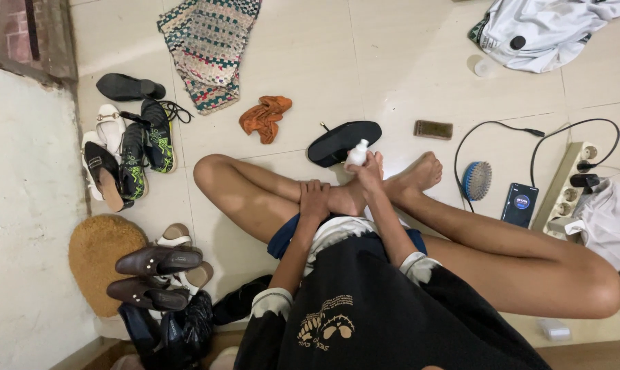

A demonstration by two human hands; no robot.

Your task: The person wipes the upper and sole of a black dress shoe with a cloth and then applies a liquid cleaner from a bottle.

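Note:
I sit cross-legged on a pale tiled floor. My right hand [370, 171] is closed around a small white bottle [356, 153], held upright just above my crossed feet. My left hand [314, 199] rests on my ankle, fingers curled over it. Just beyond the bottle, a black shoe [344, 139] lies on the floor. An orange cloth [265, 116] sits crumpled to the left of the shoe.
A brown rectangular brush [433, 129], a blue round brush [476, 179], a phone [519, 203] and a power strip [569, 183] with cables lie to the right. Several shoes [128, 147] and a brown mat [97, 255] line the left wall. A woven rug [210, 48] lies at the back.

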